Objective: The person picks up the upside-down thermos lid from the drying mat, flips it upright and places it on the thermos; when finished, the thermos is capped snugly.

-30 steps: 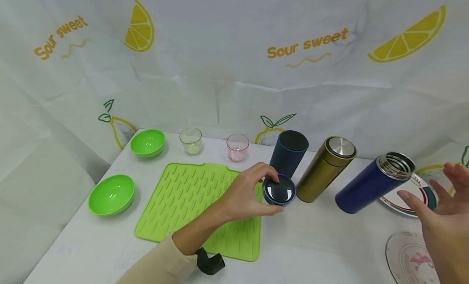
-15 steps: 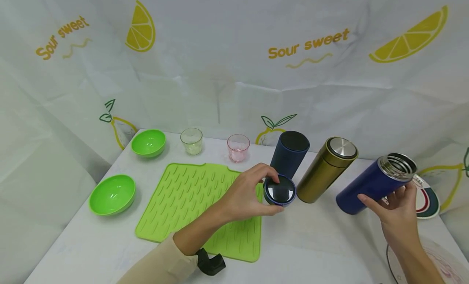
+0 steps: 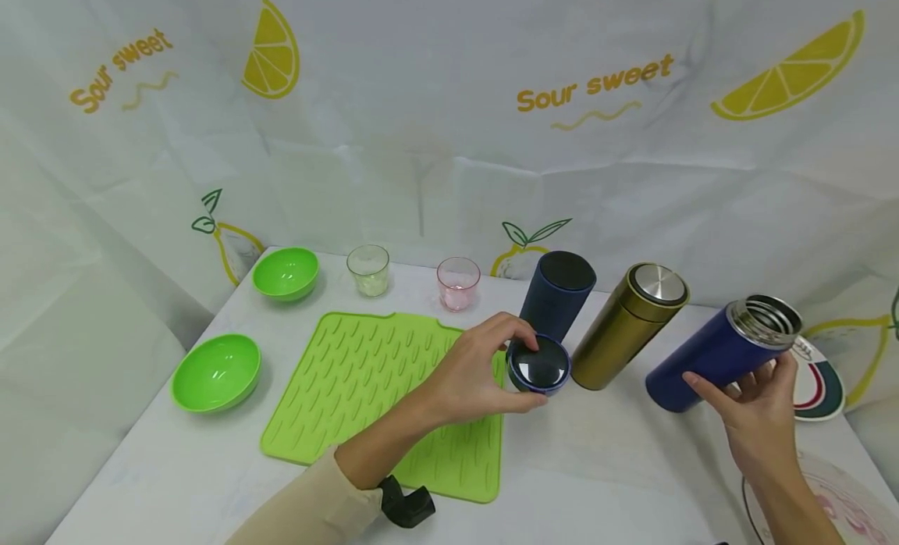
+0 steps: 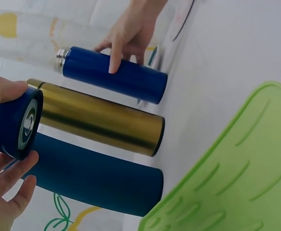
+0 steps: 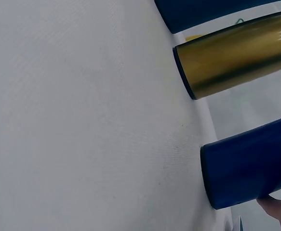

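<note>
Between thumb and fingers, my left hand (image 3: 485,369) pinches a dark blue flask lid (image 3: 539,364) with a glossy black top. The left wrist view shows the lid's underside (image 4: 28,124), with a round seal inside. My right hand (image 3: 762,408) grips a blue vacuum flask (image 3: 709,357) around its side; its steel mouth (image 3: 765,320) is uncovered. That flask stands upright on the table at the right. A gold flask (image 3: 625,330) with a steel-topped lid stands between the hands, and a dark blue flask (image 3: 555,299) with a black top is behind the held lid.
A green ribbed mat (image 3: 365,381) lies under the left forearm. Two green bowls (image 3: 284,274) stand at the left, two small glasses (image 3: 368,272) at the back. A plate (image 3: 822,389) sits behind the right hand, and a patterned round plate (image 3: 836,506) lies under the right forearm.
My right hand has moved left from beside the blue vacuum flask and taken hold of its side. The left hand has stayed in place with the lid.
</note>
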`<action>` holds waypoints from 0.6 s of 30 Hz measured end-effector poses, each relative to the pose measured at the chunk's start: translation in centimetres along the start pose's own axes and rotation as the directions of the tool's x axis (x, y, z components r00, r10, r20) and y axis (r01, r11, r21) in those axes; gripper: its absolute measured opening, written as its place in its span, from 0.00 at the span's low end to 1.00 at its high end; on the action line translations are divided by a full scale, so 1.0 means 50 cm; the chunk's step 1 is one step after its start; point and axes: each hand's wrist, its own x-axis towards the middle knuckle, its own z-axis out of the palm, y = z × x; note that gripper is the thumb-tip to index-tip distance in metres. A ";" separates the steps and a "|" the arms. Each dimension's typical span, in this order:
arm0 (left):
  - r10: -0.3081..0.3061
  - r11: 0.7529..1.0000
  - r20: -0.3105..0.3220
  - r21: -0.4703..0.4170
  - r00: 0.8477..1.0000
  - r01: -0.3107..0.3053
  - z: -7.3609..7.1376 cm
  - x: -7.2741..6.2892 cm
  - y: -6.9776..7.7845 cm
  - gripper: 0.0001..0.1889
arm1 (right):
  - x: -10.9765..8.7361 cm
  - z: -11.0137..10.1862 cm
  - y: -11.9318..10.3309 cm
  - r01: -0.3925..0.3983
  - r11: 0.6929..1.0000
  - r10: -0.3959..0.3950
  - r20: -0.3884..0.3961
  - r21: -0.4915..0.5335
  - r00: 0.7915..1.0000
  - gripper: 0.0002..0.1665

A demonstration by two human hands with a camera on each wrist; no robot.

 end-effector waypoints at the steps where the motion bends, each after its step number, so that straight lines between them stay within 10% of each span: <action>1: 0.001 1.000 0.002 -0.004 1.000 -0.001 0.000 0.000 0.001 0.26 | 0.001 -0.002 0.001 -0.005 1.000 0.005 0.001 -0.012 1.000 0.67; 18: 0.186 0.982 0.049 0.000 0.981 -0.186 0.016 0.047 0.050 0.25 | -0.022 -0.040 -0.010 0.122 0.990 -0.098 0.268 -0.077 0.959 0.68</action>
